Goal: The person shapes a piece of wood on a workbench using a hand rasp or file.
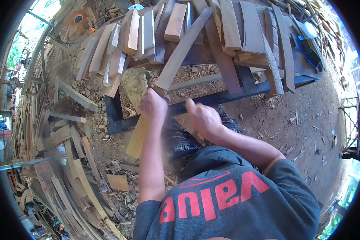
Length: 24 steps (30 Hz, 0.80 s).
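My left hand (154,106) is closed in a fist at the lower end of a long wooden board (184,50), which slopes up across the rack. Whether the fingers grip this board or something else is hidden. A yellowish wooden piece (137,138) shows below that hand, partly behind my forearm. To the right, my right hand (205,120) hovers over my lap, apart from the boards. Its fingers look curled, with the thumb pointing up. Blur and angle hide anything inside it.
A dark metal frame (180,108) crosses in front of me. Many wooden blocks (176,22) lie side by side above it. Scrap planks (74,176) pile up at the left. Shavings and chips cover the dirt floor (292,132) at the right.
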Each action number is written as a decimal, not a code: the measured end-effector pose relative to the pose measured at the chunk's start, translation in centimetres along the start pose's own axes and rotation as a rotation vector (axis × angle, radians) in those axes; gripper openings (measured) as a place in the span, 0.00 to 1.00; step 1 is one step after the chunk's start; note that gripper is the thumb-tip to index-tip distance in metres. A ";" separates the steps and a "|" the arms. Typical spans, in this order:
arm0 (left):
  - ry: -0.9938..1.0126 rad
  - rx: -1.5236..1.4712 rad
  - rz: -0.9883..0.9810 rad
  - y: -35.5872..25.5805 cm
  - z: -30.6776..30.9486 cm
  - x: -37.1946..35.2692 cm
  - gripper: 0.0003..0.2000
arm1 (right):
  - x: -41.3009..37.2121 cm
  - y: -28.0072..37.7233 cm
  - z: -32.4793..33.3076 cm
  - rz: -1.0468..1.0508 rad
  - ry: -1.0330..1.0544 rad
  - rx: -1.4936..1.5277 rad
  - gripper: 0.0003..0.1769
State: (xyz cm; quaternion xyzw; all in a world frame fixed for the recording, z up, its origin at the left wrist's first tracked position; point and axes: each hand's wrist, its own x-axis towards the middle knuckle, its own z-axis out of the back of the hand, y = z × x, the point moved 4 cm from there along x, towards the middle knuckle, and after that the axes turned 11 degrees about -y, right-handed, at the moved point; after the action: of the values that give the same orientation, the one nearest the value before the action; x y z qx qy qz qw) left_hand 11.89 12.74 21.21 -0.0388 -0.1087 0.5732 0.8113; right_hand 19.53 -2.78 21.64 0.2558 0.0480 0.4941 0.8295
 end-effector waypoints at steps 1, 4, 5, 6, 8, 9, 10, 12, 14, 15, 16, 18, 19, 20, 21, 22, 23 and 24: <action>0.013 0.007 0.011 0.0 0.1 -0.1 0.15 | 1.1 0.5 -0.9 -0.007 0.005 0.007 0.05; 0.031 0.024 0.054 0.2 -0.2 0.5 0.18 | 3.4 1.9 -1.5 -0.025 0.047 0.118 0.06; 0.057 0.028 0.086 0.4 -0.5 0.5 0.21 | 2.8 1.5 -0.9 -0.028 0.046 0.118 0.06; 0.057 0.024 0.083 0.2 -0.2 0.3 0.21 | 1.9 0.9 -0.2 -0.004 0.039 0.136 0.06; 0.001 0.026 0.001 -0.2 0.7 0.0 0.17 | -0.3 -0.1 1.2 -0.014 0.089 0.067 0.07; 0.002 0.018 0.007 -0.3 0.6 0.2 0.17 | -0.1 -0.1 1.3 -0.009 0.092 0.059 0.07; -0.007 0.016 0.006 -0.2 0.5 0.2 0.17 | 0.0 -0.1 1.1 -0.032 0.112 0.053 0.07; -0.006 0.028 -0.001 -0.1 0.1 0.0 0.18 | 0.9 0.7 0.5 -0.033 0.085 0.128 0.07; 0.028 0.042 0.044 0.0 -0.1 0.4 0.19 | 3.1 1.7 -1.1 -0.023 0.069 0.096 0.07; 0.021 0.046 0.044 0.1 0.1 0.4 0.19 | 3.7 2.0 -1.5 -0.008 0.048 0.055 0.07; 0.013 0.048 0.038 -0.1 0.2 0.3 0.19 | 3.5 1.7 -1.3 0.010 0.030 0.081 0.08; 0.004 0.040 0.029 -0.1 0.3 0.2 0.19 | 1.5 0.4 -0.1 0.030 0.024 0.063 0.06; -0.002 0.033 0.011 0.0 0.3 0.2 0.19 | 0.4 0.0 0.7 0.051 0.023 0.047 0.04; -0.004 0.028 -0.005 0.0 0.2 0.1 0.19 | -0.5 -0.2 1.7 0.005 0.080 0.021 0.04; 0.000 0.021 0.001 -0.1 0.1 0.3 0.19 | -0.2 -0.2 1.5 0.008 0.086 0.013 0.04; -0.004 0.022 0.014 0.0 0.0 0.2 0.19 | 0.1 0.0 1.1 -0.013 0.070 0.019 0.04; -0.009 0.029 0.022 0.0 -0.1 0.1 0.19 | 0.5 0.3 0.6 -0.037 0.053 0.032 0.04; -0.002 0.039 0.021 0.1 -0.3 0.0 0.19 | 1.8 0.9 -0.1 0.007 0.046 0.095 0.03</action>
State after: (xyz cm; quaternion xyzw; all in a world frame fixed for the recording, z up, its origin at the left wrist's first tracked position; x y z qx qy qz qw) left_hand 11.87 12.79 20.89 -0.0237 -0.0980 0.5838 0.8056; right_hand 19.68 -0.91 22.23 0.2838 0.0896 0.4999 0.8134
